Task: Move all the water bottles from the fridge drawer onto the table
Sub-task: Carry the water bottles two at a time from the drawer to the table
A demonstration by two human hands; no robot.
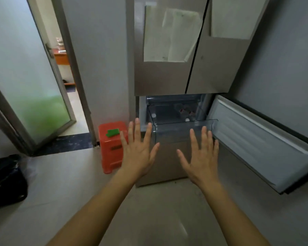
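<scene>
A clear plastic fridge drawer (185, 129) is pulled out of the lower compartment of a tall grey fridge (167, 79). Inside it, water bottles (185, 110) show dimly, with white caps and red labels; their number is hard to tell. My left hand (138, 150) is held flat with fingers spread, just left of the drawer's front. My right hand (201, 157) is also flat and spread, in front of the drawer's right part. Neither hand holds anything. No table is in view.
The lower fridge door (267, 144) stands swung out to the right. A red plastic stool (112, 146) with a green item on top sits left of the fridge. A dark bag (5, 180) lies on the floor at left. A frosted glass door (30, 82) hangs ajar.
</scene>
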